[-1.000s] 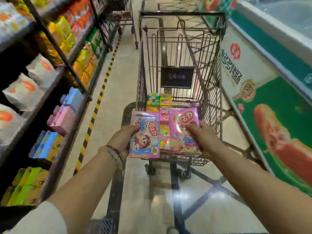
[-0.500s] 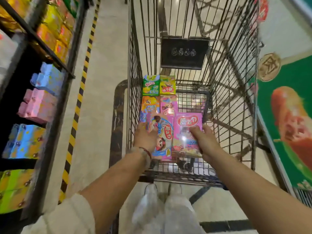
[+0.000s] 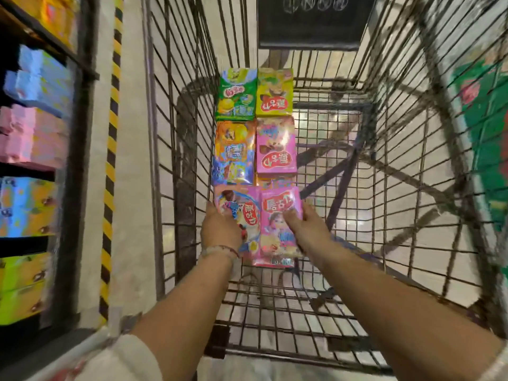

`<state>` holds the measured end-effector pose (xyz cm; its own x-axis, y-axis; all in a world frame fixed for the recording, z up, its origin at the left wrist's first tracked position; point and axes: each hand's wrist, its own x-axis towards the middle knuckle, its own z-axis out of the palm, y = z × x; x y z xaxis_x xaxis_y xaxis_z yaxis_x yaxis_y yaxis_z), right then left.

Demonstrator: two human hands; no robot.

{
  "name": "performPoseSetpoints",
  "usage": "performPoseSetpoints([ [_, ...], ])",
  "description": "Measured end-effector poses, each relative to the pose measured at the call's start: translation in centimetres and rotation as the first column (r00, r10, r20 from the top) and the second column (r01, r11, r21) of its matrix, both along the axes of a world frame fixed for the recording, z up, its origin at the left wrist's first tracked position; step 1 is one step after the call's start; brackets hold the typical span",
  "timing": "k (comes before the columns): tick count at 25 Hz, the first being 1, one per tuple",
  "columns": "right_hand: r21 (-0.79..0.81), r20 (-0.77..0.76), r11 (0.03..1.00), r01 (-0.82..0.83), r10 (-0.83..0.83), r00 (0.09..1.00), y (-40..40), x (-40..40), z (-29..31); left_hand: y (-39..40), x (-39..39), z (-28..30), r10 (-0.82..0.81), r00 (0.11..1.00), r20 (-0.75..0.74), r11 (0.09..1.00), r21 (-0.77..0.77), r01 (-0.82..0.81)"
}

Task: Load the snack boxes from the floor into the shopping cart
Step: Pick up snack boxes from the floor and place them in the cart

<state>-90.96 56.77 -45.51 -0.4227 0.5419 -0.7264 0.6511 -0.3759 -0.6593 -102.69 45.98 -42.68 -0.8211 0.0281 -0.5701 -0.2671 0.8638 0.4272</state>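
Both my arms reach down into the wire shopping cart (image 3: 406, 204). My left hand (image 3: 221, 229) holds a pink snack box with a cartoon figure (image 3: 247, 213) by its left side. Beside it, my right hand (image 3: 305, 226) holds a second pink box with red lettering (image 3: 277, 215) by its right edge. The two boxes sit side by side low in the cart, at the near end of a double row. Farther along that row lie a green box (image 3: 237, 93), a yellow box (image 3: 274, 92), an orange box (image 3: 233, 152) and a pink box (image 3: 276, 147).
A shelf rack (image 3: 35, 160) with blue, pink, yellow and green boxes runs along the left. Yellow-black floor tape (image 3: 111, 149) separates it from the cart. A dark sign plate (image 3: 313, 23) hangs on the cart's far end. A green freezer panel (image 3: 483, 127) stands on the right.
Both hands have carried the two pink boxes over the cart's near edge and down toward its floor. The view has tipped downward and closer to the cart.
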Motion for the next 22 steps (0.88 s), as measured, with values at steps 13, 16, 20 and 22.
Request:
performPoseSetpoints([
  [13, 0.33, 0.207, 0.905, -0.267, 0.206, 0.956, -0.5, -1.2, -0.9, 0.0, 1.4, -0.6, -0.614, 0.787, 0.056, 0.766, -0.194, 0.612],
  [16, 0.376, 0.144, 0.898, -0.23, 0.189, 0.972, -0.2, -1.0, -1.1, 0.2, 1.1, -0.4, -0.618, 0.785, 0.042, 0.775, -0.133, 0.617],
  [20, 0.408, 0.208, 0.885, -0.223, 0.148, 0.967, -0.2, -1.5, -1.5, 0.3, 0.8, -0.7, -0.584, 0.811, 0.034, 0.808, -0.073, 0.585],
  [22, 0.439, 0.239, 0.876, -0.198, 0.099, 0.966, -0.6, -1.6, -1.5, 0.2, 0.8, -1.0, -0.571, 0.821, 0.017, 0.819, -0.063, 0.57],
])
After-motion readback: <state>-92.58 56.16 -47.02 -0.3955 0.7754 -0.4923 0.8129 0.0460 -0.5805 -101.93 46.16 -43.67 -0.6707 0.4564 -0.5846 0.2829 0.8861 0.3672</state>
